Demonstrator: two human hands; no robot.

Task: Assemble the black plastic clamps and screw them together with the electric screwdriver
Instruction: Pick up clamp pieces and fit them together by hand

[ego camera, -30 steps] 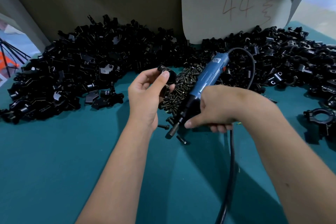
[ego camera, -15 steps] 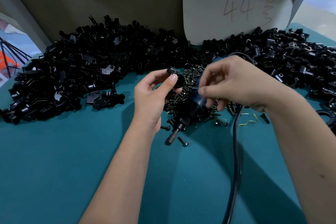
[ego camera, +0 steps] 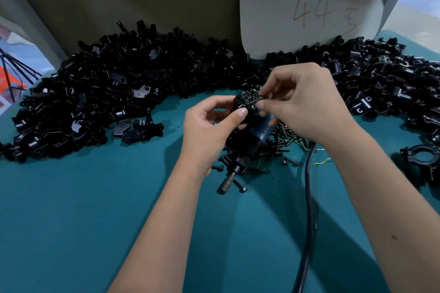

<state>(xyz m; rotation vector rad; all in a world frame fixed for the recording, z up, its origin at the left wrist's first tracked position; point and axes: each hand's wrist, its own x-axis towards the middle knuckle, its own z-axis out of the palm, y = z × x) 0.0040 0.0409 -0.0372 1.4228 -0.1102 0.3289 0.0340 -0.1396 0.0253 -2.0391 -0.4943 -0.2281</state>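
Head view, looking down at a teal table [ego camera: 71, 221]: the left hand [ego camera: 209, 131] is raised above the middle of the table, its thumb and fingers curled around a black clamp [ego camera: 240, 107], most of which is hidden behind the fingers. The right hand [ego camera: 302, 104] meets it from the right, thumb and forefinger pinching a small dark screw [ego camera: 252, 101] right at the top of the clamp. The electric screwdriver [ego camera: 252, 143], blue-bodied with a black front end, lies on the table beneath both hands, on top of a heap of loose screws [ego camera: 283, 140], its tip pointing toward the viewer and neither hand holding it. Its black cord [ego camera: 308, 209] runs down the table between the forearms. A big pile of black clamp parts [ego camera: 107, 93] spreads across the left and back of the table, and a second pile [ego camera: 390, 83] covers the right. A white card [ego camera: 309, 7] marked "44" leans against the back wall.
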